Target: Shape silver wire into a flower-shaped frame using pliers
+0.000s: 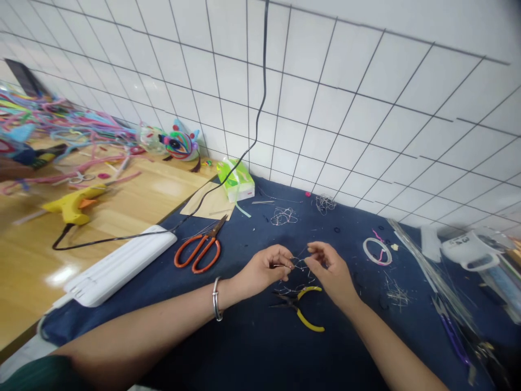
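A thin, bent piece of metal wire (299, 264) spans the gap between my hands above the dark blue cloth. My left hand (268, 267), with a silver bangle at the wrist, pinches its left side. On the other side, the curled fingers and thumb of my right hand (329, 270) grip the wire too. The exact shape of the wire is too fine to make out, and my fingertips hide parts of it. Just below my hands lie yellow-handled pliers (300, 310), their handles spread and jaws pointing left.
Orange-handled scissors (198, 253) and a white power strip (122, 266) lie to the left. Wire tangles (284, 216) sit behind. A white ring (377, 251), long wires (427, 260) and purple-handled pliers (451, 331) are at right. A yellow glue gun (77, 205) rests on the wooden table.
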Demonstrator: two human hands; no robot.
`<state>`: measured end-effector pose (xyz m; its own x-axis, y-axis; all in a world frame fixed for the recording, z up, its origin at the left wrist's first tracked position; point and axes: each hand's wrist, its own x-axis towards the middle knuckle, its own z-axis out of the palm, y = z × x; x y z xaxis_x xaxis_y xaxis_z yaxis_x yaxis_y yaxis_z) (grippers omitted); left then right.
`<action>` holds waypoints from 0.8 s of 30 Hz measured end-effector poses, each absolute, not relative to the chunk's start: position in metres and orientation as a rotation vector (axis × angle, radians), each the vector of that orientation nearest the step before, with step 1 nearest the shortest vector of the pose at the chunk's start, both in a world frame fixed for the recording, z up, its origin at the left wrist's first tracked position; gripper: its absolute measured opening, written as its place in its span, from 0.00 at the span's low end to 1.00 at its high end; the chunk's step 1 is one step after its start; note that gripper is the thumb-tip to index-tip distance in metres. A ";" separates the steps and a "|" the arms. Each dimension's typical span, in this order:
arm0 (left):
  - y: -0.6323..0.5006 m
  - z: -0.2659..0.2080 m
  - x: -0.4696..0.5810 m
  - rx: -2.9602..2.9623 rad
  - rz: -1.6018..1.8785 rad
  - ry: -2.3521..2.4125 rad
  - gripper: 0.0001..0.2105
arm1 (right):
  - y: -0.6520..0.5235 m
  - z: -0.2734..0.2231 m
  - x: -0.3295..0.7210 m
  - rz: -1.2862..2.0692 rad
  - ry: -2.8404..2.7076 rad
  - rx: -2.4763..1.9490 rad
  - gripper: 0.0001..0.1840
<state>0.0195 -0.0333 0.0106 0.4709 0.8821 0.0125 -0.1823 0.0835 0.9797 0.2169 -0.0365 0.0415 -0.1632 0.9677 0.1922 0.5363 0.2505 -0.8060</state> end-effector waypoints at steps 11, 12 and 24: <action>-0.027 0.002 0.019 1.212 0.927 0.812 0.10 | -0.108 0.005 0.246 0.044 -2.682 -1.444 0.31; -0.027 0.002 0.019 1.212 0.930 0.816 0.10 | -0.110 0.005 0.241 -0.018 -2.708 -1.445 0.30; -0.028 0.004 0.019 1.253 0.999 0.862 0.10 | -0.095 0.003 0.214 -0.191 -2.844 -1.440 0.17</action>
<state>0.0189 -0.0275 0.0038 0.3450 0.9385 0.0117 -0.1255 0.0338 0.9915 0.2143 -0.0949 0.0033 -0.5925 0.8055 0.0075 0.7993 0.5867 0.1299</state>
